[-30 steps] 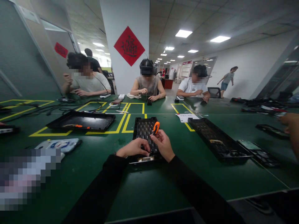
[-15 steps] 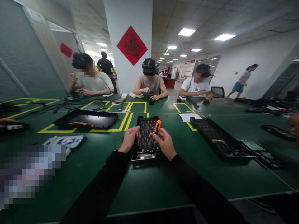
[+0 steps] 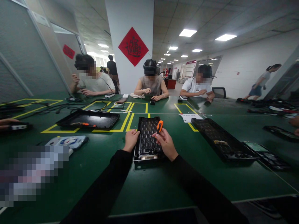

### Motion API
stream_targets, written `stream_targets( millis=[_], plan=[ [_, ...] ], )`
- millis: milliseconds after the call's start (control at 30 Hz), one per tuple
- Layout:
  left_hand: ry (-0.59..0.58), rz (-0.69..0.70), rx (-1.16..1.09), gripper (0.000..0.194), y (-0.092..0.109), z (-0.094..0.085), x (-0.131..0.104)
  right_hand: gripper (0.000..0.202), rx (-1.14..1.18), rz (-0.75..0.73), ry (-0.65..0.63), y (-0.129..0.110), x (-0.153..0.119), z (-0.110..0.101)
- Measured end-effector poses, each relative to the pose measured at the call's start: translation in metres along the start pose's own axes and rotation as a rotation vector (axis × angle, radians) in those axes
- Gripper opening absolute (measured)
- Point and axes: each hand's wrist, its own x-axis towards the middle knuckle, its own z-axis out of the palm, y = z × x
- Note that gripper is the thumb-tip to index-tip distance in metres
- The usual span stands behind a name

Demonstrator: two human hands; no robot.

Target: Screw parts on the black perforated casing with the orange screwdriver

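Observation:
A black rectangular casing (image 3: 147,137) with rows of small compartments lies on the green table right in front of me. Its left edge is pinched in my left hand (image 3: 131,140), whose fingers are closed. Over the casing's right side, my right hand (image 3: 167,143) grips a screwdriver (image 3: 159,127) with an orange and black handle. The shaft points down into the casing and hardly shows against the black. A pale metallic part (image 3: 149,157) sits along the casing's near end.
To the left lie a black tray (image 3: 88,119) with orange-handled items and a patterned case (image 3: 67,141). Another black casing (image 3: 221,140) and a flat device (image 3: 266,155) are at right. A paper sheet (image 3: 190,118) and cables (image 3: 56,107) rest farther back. Several people sit opposite.
The view has shifted slightly, moving the scene a little rightward. The screwdriver handle leans a bit more, still in my right hand. My left fingers have closed tighter at the casing's edge.

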Motion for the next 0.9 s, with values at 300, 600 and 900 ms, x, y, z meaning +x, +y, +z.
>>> stream_targets(
  millis=[300, 600, 900],
  plan=[
    [-0.037, 0.007, 0.02, 0.039, 0.0002, -0.0006, 0.0004, 0.043, -0.02, -0.006, 0.032, 0.0052, 0.002, -0.0022],
    [-0.084, 0.009, 0.019, 0.038, 0.0, -0.0024, -0.0022, 0.034, 0.02, 0.023, 0.007, 0.0, 0.0011, -0.0008],
    [-0.089, 0.021, 0.017, 0.035, 0.0011, -0.0038, -0.0027, 0.038, -0.093, 0.017, -0.001, 0.0057, 0.0018, -0.0047]
  ],
)
